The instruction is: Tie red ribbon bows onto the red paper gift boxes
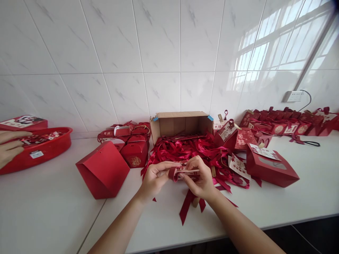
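Observation:
Both my hands meet over the white counter in front of a heap of dark red ribbons. My left hand pinches a looped red ribbon at its left end. My right hand is closed on a small printed paper tag joined to that ribbon. The ribbon's tails hang down below my right hand onto the counter. An open cardboard box stands behind the heap, against the tiled wall.
An open red paper box lies left of my hands. More red gift boxes stand behind it, and several line the right. A windowed red box lies right. At far left another person's hand reaches by a red basin.

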The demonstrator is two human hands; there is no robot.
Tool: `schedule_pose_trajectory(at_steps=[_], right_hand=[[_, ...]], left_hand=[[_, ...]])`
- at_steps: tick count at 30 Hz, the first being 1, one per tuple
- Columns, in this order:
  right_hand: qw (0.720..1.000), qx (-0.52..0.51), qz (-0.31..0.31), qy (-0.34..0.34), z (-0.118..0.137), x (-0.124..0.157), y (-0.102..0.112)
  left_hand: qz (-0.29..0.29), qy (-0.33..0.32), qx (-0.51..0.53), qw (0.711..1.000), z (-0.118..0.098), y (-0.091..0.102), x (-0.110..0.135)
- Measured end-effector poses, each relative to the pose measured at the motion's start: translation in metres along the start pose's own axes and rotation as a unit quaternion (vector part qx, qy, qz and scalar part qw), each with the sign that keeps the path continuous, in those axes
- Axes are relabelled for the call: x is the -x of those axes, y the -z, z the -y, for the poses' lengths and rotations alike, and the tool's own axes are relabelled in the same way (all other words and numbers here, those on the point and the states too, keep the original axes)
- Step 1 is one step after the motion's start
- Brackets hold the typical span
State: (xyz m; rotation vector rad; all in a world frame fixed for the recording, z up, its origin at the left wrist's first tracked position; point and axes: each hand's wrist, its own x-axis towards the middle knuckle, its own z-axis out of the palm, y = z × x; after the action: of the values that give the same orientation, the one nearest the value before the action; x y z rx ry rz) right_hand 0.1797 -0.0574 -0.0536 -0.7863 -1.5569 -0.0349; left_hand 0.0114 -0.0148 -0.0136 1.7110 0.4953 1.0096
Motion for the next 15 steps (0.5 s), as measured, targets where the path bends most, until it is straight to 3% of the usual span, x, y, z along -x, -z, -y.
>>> schedule_pose_trajectory(at_steps=[11, 15], right_hand=[[1.0, 0.013, 0.0, 0.01, 0.0002, -0.001, 0.0001], [1.0, 0.014, -0.002, 0.016, 0.0009, -0.0012, -0.0003]], left_hand=[[-0.006, 0.015, -0.006, 1.0, -0.0016, -0.0016, 0.0005], [0.018, -0.003, -0.01, 1.0, -0.0025, -0.0002, 0.0007]])
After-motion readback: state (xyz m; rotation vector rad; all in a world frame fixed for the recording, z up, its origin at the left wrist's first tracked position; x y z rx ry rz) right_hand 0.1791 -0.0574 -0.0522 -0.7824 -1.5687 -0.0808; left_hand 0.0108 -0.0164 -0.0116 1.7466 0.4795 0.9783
